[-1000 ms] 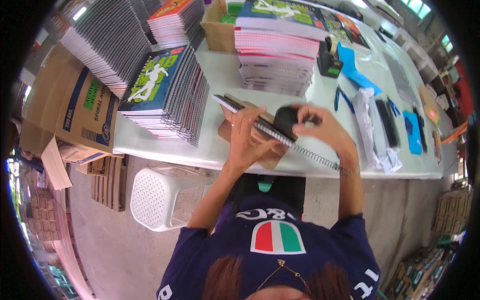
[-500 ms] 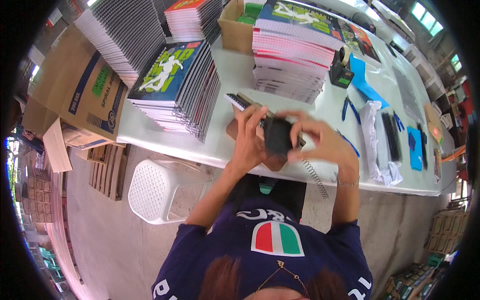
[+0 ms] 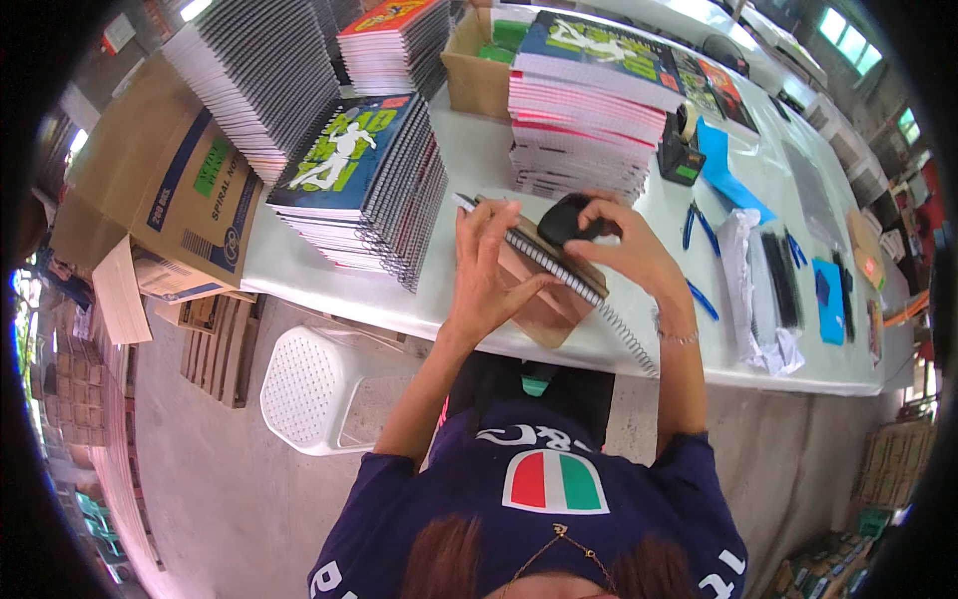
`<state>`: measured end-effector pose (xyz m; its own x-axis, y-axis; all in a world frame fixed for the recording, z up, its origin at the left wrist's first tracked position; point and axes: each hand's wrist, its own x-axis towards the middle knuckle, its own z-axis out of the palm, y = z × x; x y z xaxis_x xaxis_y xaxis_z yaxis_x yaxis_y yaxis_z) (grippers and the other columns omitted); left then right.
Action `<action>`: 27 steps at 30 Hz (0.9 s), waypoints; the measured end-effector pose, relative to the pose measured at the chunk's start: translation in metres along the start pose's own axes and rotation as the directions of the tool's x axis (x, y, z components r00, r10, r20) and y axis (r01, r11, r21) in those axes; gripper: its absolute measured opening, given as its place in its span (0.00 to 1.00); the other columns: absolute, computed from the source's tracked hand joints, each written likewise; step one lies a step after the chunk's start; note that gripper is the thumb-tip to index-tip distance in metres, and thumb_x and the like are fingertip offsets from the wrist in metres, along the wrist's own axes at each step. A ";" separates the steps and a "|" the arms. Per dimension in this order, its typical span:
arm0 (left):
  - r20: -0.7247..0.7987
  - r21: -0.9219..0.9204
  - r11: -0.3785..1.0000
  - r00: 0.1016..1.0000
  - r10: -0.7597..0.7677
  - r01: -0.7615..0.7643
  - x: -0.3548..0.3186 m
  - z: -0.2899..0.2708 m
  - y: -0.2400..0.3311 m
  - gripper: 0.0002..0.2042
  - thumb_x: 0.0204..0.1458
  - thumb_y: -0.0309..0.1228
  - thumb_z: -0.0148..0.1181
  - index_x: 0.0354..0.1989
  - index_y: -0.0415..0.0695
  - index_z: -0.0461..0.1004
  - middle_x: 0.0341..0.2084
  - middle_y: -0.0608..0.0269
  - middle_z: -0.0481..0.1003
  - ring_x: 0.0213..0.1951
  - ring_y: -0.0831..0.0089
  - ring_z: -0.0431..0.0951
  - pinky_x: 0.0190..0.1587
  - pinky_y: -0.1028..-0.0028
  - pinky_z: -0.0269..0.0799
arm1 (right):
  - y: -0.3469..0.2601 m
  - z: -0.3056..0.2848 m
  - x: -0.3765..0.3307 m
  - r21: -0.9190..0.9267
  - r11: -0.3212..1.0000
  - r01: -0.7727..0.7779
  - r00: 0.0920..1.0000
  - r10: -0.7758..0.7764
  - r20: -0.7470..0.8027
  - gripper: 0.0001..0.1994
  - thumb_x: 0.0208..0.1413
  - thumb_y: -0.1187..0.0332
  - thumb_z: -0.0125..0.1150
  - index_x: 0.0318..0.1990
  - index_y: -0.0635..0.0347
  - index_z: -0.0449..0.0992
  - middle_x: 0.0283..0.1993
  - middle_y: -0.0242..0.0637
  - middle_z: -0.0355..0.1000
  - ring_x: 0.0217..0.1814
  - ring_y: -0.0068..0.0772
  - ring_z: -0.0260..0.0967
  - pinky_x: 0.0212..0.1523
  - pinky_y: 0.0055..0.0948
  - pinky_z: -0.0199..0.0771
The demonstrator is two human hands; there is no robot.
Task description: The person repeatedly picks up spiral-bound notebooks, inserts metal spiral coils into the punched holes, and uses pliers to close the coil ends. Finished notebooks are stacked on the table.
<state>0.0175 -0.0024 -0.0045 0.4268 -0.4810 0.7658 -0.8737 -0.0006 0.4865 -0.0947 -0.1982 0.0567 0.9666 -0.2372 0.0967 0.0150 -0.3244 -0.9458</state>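
Observation:
A notebook (image 3: 589, 270) stands at the table's near edge with its spine up, against a brown wooden block (image 3: 544, 311). A thin spiral wire (image 3: 629, 341) runs along its spine and trails off the right end over the edge. My left hand (image 3: 486, 275) grips the notebook's left part, thumb stretched along the near side and fingers over the far side. Just behind the spine, my right hand (image 3: 634, 245) has its fingers closed round a black rounded object (image 3: 566, 220), whose kind I cannot make out.
Spiral notebooks (image 3: 354, 160) are stacked at left, near a cardboard box (image 3: 190, 200). Another notebook stack (image 3: 589, 110) stands behind my hands. Blue-handled pliers (image 3: 701, 228), a tape dispenser (image 3: 682, 150) and a white bag (image 3: 743, 290) lie right. A white stool (image 3: 304, 389) stands below.
The black object has moved from in front of the notebook to behind its spine with my right hand. The notebook's coiled spine now shows between my hands.

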 end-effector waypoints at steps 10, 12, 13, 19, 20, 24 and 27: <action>0.014 -0.057 0.979 0.980 -0.197 0.198 0.021 -0.013 -0.034 0.35 0.29 0.39 0.81 0.47 0.44 0.68 0.58 0.47 0.58 0.63 0.48 0.59 0.62 0.55 0.61 | -0.007 -0.001 0.004 0.021 0.999 -0.033 0.998 0.032 0.047 0.14 0.50 0.62 0.71 0.39 0.59 0.76 0.66 0.44 0.59 0.58 0.26 0.62 0.53 0.25 0.63; 0.062 -0.222 0.944 0.969 -0.238 0.246 0.016 -0.011 -0.044 0.35 0.30 0.37 0.81 0.47 0.43 0.67 0.57 0.49 0.60 0.61 0.50 0.61 0.62 0.57 0.61 | -0.019 0.005 -0.006 0.150 0.987 0.048 0.994 -0.061 0.088 0.13 0.51 0.63 0.71 0.39 0.59 0.76 0.66 0.43 0.59 0.58 0.25 0.62 0.52 0.26 0.64; 0.087 -0.305 0.914 0.963 -0.254 0.269 0.014 -0.009 -0.049 0.35 0.30 0.36 0.81 0.48 0.43 0.67 0.56 0.49 0.61 0.61 0.51 0.62 0.62 0.58 0.61 | -0.022 0.007 -0.008 0.212 0.974 0.083 0.989 -0.107 0.102 0.13 0.51 0.63 0.71 0.39 0.59 0.76 0.65 0.43 0.59 0.58 0.25 0.62 0.52 0.26 0.65; 0.090 -0.429 0.864 0.964 -0.250 0.264 0.012 -0.003 -0.057 0.30 0.34 0.28 0.78 0.46 0.43 0.66 0.47 0.57 0.64 0.54 0.59 0.66 0.60 0.64 0.61 | 0.003 0.000 0.015 -0.327 0.945 -0.004 0.999 -0.009 -0.039 0.12 0.52 0.64 0.70 0.37 0.60 0.76 0.56 0.40 0.68 0.57 0.25 0.63 0.55 0.27 0.66; 0.105 -0.435 0.857 0.961 -0.257 0.277 0.011 -0.003 -0.054 0.31 0.34 0.27 0.78 0.47 0.43 0.66 0.46 0.58 0.64 0.54 0.61 0.66 0.60 0.65 0.61 | 0.006 -0.002 0.015 -0.233 0.969 -0.078 0.995 0.060 -0.086 0.13 0.51 0.63 0.71 0.37 0.61 0.76 0.54 0.38 0.70 0.57 0.28 0.63 0.58 0.28 0.64; 0.142 -0.571 0.754 0.943 -0.300 0.326 0.016 -0.005 -0.059 0.33 0.36 0.23 0.76 0.52 0.44 0.62 0.46 0.61 0.63 0.55 0.66 0.65 0.60 0.69 0.60 | -0.013 0.001 0.004 0.279 0.960 0.021 0.951 -0.105 0.290 0.14 0.53 0.61 0.71 0.37 0.59 0.75 0.64 0.42 0.65 0.60 0.27 0.61 0.61 0.27 0.60; 0.196 -0.686 0.615 0.913 -0.359 0.389 0.012 -0.008 -0.054 0.36 0.38 0.20 0.73 0.57 0.45 0.59 0.46 0.62 0.62 0.57 0.68 0.64 0.61 0.71 0.59 | -0.017 0.005 0.010 0.385 0.921 -0.051 0.979 -0.031 0.204 0.22 0.47 0.49 0.74 0.35 0.56 0.72 0.65 0.45 0.65 0.62 0.30 0.61 0.63 0.30 0.57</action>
<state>0.0721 -0.0015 -0.0183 0.6572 -0.6107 0.4418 -0.2105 0.4141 0.8855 -0.0838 -0.1910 0.0720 0.9975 -0.0354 0.0612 0.0634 0.0657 -0.9958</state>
